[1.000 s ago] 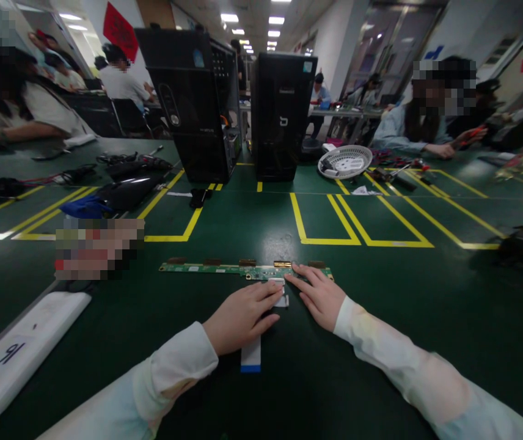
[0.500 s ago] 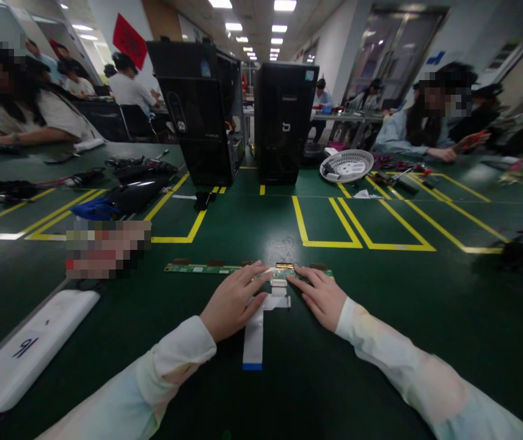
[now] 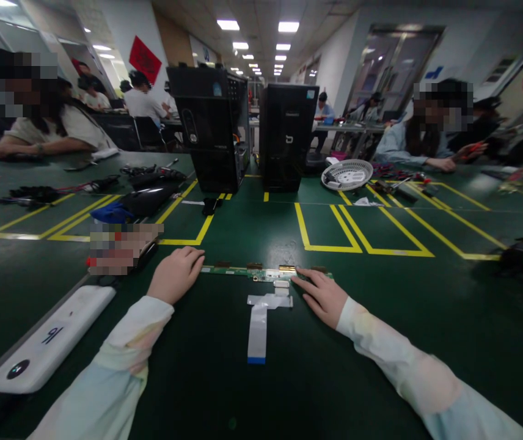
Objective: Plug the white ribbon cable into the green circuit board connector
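A long, narrow green circuit board [image 3: 266, 275] lies across the dark green table. From its middle a white ribbon cable [image 3: 258, 330] with a blue end runs toward me. My left hand [image 3: 175, 275] is at the board's left end, its fingers bent together over that end; what they hold, if anything, is hidden. My right hand [image 3: 323, 295] rests on the board's right part with fingers spread, its fingertips beside the gold contacts.
Two black computer towers [image 3: 211, 128] [image 3: 289, 137] stand behind. A white basket [image 3: 347, 175] sits at back right. At left lie a white device [image 3: 53, 342], a blue item [image 3: 112, 212] and cables. People sit at the far tables.
My left hand has moved left from the board's middle to its left end, uncovering the middle and the cable. My right hand has stayed in place. The view has tilted slightly up.
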`<state>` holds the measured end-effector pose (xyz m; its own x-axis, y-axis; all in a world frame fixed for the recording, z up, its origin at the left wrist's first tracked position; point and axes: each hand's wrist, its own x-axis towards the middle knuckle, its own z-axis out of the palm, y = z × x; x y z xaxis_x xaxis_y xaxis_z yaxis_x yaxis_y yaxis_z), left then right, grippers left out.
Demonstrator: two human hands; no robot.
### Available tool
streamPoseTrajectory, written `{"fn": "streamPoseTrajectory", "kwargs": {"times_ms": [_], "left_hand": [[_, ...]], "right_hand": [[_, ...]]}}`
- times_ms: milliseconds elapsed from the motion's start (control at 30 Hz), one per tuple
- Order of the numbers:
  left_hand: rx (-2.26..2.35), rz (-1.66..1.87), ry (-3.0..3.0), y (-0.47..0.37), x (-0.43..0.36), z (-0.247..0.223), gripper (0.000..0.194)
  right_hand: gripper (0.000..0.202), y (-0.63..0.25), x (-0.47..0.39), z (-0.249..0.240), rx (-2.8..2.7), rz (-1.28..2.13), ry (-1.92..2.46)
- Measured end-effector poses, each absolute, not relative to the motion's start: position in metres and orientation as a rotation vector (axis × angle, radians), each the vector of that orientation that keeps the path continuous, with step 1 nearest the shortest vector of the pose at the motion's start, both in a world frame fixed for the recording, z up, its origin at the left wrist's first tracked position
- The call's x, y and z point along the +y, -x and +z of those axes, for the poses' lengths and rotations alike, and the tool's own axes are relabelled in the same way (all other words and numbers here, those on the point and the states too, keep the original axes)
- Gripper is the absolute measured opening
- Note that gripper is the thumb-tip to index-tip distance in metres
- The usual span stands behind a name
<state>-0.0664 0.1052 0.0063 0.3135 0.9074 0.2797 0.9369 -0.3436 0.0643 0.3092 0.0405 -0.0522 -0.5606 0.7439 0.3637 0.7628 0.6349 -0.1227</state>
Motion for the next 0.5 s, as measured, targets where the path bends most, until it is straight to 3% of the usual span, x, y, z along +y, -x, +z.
{"fn": "streamPoseTrajectory", "kwargs": {"times_ms": [233,500], "left_hand": [[-1.975,-0.347,2.354,0.091,0.118,-0.006,0.049],[-2.041,-0.389,2.357,0.096,0.126,-0.013,0.051]], "right_hand": [[0.039,-0.287,0.037,-0.045,-2.486,-0.029,0.976],[0.047,-0.274,0.035,-0.045,-2.596,0.007,1.146]]}}
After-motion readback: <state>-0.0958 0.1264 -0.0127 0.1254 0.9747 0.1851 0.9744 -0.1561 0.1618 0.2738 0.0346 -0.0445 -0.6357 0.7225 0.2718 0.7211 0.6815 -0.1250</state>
